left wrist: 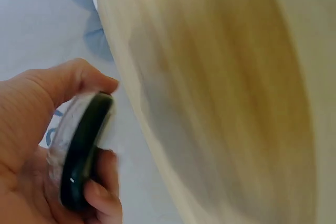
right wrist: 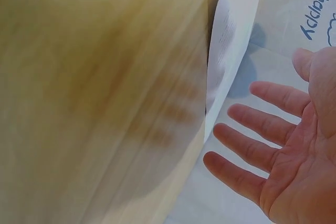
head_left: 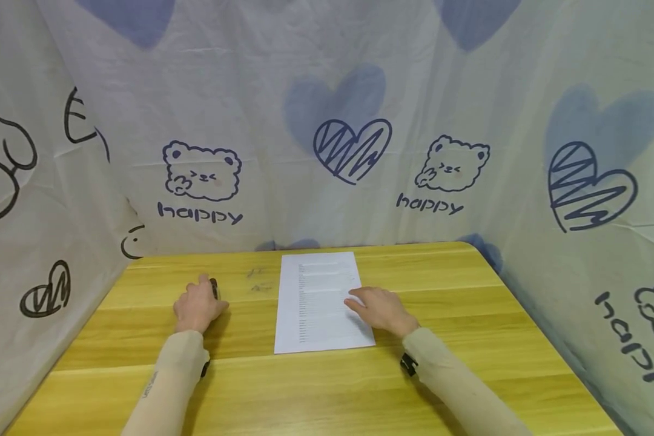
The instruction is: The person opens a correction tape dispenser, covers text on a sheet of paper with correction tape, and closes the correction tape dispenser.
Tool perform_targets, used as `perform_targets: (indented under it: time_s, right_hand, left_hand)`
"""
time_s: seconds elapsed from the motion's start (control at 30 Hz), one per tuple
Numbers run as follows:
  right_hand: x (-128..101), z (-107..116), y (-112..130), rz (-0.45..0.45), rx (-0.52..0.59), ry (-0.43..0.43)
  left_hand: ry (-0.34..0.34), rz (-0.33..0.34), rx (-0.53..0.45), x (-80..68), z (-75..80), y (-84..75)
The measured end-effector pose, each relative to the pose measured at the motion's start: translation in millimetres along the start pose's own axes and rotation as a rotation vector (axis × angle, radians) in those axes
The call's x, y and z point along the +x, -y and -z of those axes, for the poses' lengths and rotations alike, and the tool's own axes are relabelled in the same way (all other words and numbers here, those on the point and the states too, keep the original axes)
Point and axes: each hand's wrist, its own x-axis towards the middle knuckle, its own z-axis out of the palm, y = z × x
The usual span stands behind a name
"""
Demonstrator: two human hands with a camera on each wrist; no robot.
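My left hand (head_left: 196,306) is over the left part of the table, left of the paper. Between its thumb and fingers it grips a small rounded object (left wrist: 86,142) with a black rim and a clear, shiny side; its exact kind does not show. In the head view only a dark end of it peeks out beside the fingers. A white printed sheet of paper (head_left: 327,315) lies at the middle of the table. My right hand (head_left: 380,310) reaches over the sheet's right edge, holding nothing. In the right wrist view its fingers (right wrist: 247,142) are spread and nearly straight.
The yellow wood-grain table (head_left: 283,393) has rounded far corners. Faint dark marks (head_left: 258,280) show on its top between the left hand and the sheet. A white curtain (head_left: 283,206) with blue hearts and bear drawings hangs behind and along both sides.
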Motion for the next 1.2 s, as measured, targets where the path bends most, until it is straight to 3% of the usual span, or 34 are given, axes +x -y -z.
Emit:
perform_targets:
  time_s: [0.27,0.53,0.73,1.2]
  right_hand:
    - [1,-2,5,0.011,0.018,0.004]
    - [6,-1,14,0.076,0.038,-0.004]
    - [9,-1,23,0.096,0.040,-0.007]
    - [14,-3,32,0.138,0.066,0.000]
  left_hand:
    - [0.003,-0.008,-0.132,-1.8,-5.3,-11.9]
    - [-0.045,-0.104,-0.125,-3.7,-10.0,-28.7]
    - [0.014,-0.088,-0.191,-3.6,-11.9,-41.1]
    - [-0.038,-0.117,-0.310,-7.8,-11.8,-64.4]
